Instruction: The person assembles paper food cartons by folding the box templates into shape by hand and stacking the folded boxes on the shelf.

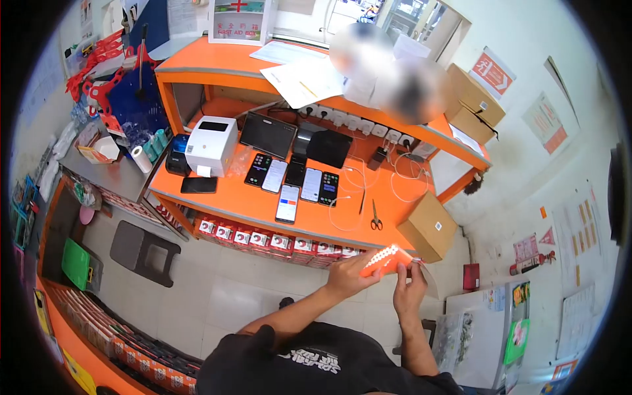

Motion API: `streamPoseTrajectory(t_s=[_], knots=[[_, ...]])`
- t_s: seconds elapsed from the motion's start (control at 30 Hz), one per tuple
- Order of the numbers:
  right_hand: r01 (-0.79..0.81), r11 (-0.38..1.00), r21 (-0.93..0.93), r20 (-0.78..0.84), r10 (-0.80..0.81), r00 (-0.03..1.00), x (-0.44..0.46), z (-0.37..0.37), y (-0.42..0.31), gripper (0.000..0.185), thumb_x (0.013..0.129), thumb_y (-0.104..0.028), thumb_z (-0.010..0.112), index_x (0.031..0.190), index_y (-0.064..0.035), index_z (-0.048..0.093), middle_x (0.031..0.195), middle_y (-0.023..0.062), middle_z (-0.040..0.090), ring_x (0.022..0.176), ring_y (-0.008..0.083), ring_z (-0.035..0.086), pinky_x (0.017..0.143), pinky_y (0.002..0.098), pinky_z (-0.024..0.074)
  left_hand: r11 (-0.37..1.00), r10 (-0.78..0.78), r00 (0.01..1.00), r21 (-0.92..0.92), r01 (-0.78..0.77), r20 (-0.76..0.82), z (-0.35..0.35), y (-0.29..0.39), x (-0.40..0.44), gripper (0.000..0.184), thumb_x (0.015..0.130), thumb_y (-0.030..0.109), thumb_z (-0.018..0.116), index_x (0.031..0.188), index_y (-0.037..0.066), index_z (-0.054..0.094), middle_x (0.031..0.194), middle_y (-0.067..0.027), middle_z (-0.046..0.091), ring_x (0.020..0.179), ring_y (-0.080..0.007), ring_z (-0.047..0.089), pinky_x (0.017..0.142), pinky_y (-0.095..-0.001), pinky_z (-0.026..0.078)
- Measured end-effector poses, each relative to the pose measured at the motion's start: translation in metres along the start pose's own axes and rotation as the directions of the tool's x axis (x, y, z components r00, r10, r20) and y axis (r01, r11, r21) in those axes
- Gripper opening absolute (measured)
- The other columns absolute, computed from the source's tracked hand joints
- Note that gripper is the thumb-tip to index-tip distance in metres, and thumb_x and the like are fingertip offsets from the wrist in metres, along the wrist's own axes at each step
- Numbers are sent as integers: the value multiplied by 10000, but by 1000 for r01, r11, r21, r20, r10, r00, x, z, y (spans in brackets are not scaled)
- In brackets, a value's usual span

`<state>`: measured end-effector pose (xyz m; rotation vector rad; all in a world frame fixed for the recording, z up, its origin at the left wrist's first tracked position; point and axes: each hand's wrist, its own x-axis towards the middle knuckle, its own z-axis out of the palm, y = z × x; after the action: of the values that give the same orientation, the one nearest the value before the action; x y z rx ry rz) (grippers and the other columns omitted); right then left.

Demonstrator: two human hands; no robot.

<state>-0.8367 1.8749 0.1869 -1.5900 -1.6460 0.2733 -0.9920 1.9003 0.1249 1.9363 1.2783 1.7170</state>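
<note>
An orange packet with a row of white marks (pixel 384 260) is held in front of the desk's front edge, above the floor. My left hand (pixel 352 276) is closed around its left end. My right hand (pixel 409 284) pinches its right end, where a pale sheet or flap (pixel 430 282) hangs beside the fingers. Whether the packet is a pouch or a thin box I cannot tell. Nearest to both hands is a brown cardboard box (pixel 428 227) at the desk's right corner. Scissors (pixel 376 216) lie left of that box.
On the orange desk (pixel 257 209) lie several phones (pixel 286 203), a white label printer (pixel 212 146), a dark laptop or tablet (pixel 268 135) and white cables (pixel 355 184). Red-and-white boxes (pixel 260 239) line the shelf below. A dark stool (pixel 145 253) stands on the floor at left.
</note>
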Motion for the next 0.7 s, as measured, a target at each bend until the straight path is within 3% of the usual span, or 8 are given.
streamPoseTrajectory(t_s=[0.1,0.2,0.3,0.4,0.43,0.53,0.63,0.7], knots=[[6,1000,3,29,-6,1000,9,25,-6,175,935,-137,601,889,30,579,827,121,626,734,184,611,677,304,500,999,22,992,32,-18,-125,-14,-11,15,503,682,186,781,1143,29,658,919,-105,721,740,-218,713,646,-306,572],[-165,903,398,77,146,986,15,57,-21,151,929,-113,621,871,20,579,805,74,623,745,132,605,702,272,499,997,-26,986,63,37,-163,-21,-19,18,494,681,158,772,1142,21,657,893,-103,722,705,-214,710,629,-301,570],[-252,786,565,116,227,967,21,74,-41,134,924,-101,636,877,11,580,794,37,616,758,98,604,712,249,502,983,-144,976,89,160,-163,-30,-16,18,539,680,143,772,1186,16,633,957,-137,713,789,-235,712,682,-302,569],[-334,747,575,287,198,937,35,65,-41,136,918,-108,651,884,-8,565,809,32,619,765,95,611,697,247,509,992,-80,997,-94,82,23,-65,-25,27,607,701,210,790,1235,-2,593,1067,-170,678,905,-264,686,747,-331,557],[-389,656,647,380,165,910,41,61,-32,154,910,-123,668,887,-30,549,819,31,628,763,95,618,691,253,522,932,-213,938,-231,278,272,-79,-30,25,805,674,277,817,1359,16,483,1306,-209,547,1165,-328,563,918,-415,490],[-592,485,644,627,108,771,60,33,-51,178,910,-146,675,871,-44,534,822,35,637,749,91,618,689,257,527,999,17,933,39,-33,358,-105,-27,37,1047,604,351,860,1451,35,332,1458,-210,370,1317,-383,389,1045,-486,367],[-698,335,633,754,-61,654,68,42,-52,181,921,-172,663,879,-45,540,846,43,645,733,99,621,685,255,533,995,24,925,-99,15,380,-102,-29,33,1207,538,390,892,1483,43,226,1501,-207,262,1374,-410,262,1114,-526,241],[-687,372,624,774,-174,609,76,42,-56,209,909,-195,678,974,-38,556,895,53,654,793,124,628,712,279,517,932,-158,885,-231,281,438,-97,-49,3,1181,545,355,902,1469,25,246,1452,-169,350,1346,-339,343,1103,-459,283]])
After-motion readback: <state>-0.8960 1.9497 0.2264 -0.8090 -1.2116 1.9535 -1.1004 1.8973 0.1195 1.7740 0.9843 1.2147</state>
